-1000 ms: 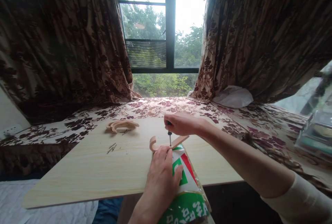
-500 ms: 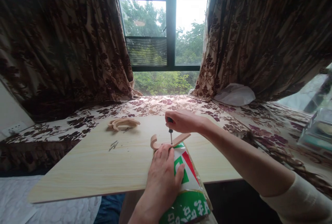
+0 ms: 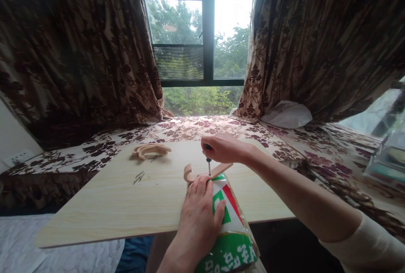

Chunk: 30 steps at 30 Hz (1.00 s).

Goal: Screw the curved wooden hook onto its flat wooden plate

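The curved wooden piece [image 3: 225,167] is lying at the far end of a green, white and red packet [image 3: 232,243], its hooked end curling up on the left and its straight end reaching right. The screwdriver [image 3: 209,160] is standing nearly upright, its tip meeting the wood. The right hand [image 3: 223,147] is gripping the dark handle from above, fingers curled around it. The left hand [image 3: 198,212] is resting on the packet and the near edge of the wood, fingers lying close together and thumb spreading aside. Left of them, screws [image 3: 138,177] are lying loose on the pale table [image 3: 110,209], and more curved wooden parts [image 3: 153,150] are sitting behind those. Beyond, patterned cloth [image 3: 196,127] is stretching toward the window [image 3: 208,32], a whitish bag [image 3: 287,114] resting near the right curtain [image 3: 284,45].
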{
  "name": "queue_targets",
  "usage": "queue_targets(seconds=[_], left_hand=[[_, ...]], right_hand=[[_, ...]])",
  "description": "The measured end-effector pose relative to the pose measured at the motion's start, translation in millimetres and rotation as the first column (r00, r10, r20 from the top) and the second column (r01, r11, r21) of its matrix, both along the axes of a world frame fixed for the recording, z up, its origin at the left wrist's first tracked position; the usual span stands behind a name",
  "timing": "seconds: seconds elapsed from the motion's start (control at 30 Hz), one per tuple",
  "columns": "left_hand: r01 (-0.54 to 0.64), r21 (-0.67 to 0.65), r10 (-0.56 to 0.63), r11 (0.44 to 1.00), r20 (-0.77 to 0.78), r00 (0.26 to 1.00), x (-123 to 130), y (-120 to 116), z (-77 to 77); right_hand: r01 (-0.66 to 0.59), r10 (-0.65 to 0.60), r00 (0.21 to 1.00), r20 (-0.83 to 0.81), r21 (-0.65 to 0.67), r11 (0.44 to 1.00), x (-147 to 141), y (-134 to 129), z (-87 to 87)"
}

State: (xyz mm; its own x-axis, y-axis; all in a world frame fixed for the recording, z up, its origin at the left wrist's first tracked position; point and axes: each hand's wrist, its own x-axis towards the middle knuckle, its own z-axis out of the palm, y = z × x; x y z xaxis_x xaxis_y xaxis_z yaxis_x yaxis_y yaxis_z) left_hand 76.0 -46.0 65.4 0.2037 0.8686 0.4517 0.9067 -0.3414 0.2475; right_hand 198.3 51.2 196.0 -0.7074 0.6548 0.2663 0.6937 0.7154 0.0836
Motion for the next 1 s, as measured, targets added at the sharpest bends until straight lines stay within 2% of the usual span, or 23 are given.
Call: queue_targets(seconds=[0.4, 0.63, 0.8, 1.0], left_hand=[[-0.002, -0.009, 0.002, 1.000, -0.020, 1.000, -0.4, -0.6, 0.8], [-0.008, -0.036, 0.007, 0.999, -0.036, 0.999, 0.3, -1.4, 2.8], [-0.013, -0.046, 0.010, 0.999, -0.048, 0.999, 0.6, -2.5, 3.5], [-0.012, -0.058, 0.009, 0.998, -0.051, 0.999, 0.4, -1.7, 3.3]], right_hand=[[0.029, -0.031, 0.999, 0.042, 0.047, 0.998, -3.0, -3.3, 2.9], [0.088, -0.091, 0.994, 0.062, 0.056, 0.995, -5.8, -4.6, 1.6], [0.063, -0.066, 0.995, 0.078, 0.044, 0.997, -5.1, -6.0, 7.3], [0.077, -0.081, 0.994, 0.069, 0.063, 0.995, -3.8, -4.4, 1.7]])
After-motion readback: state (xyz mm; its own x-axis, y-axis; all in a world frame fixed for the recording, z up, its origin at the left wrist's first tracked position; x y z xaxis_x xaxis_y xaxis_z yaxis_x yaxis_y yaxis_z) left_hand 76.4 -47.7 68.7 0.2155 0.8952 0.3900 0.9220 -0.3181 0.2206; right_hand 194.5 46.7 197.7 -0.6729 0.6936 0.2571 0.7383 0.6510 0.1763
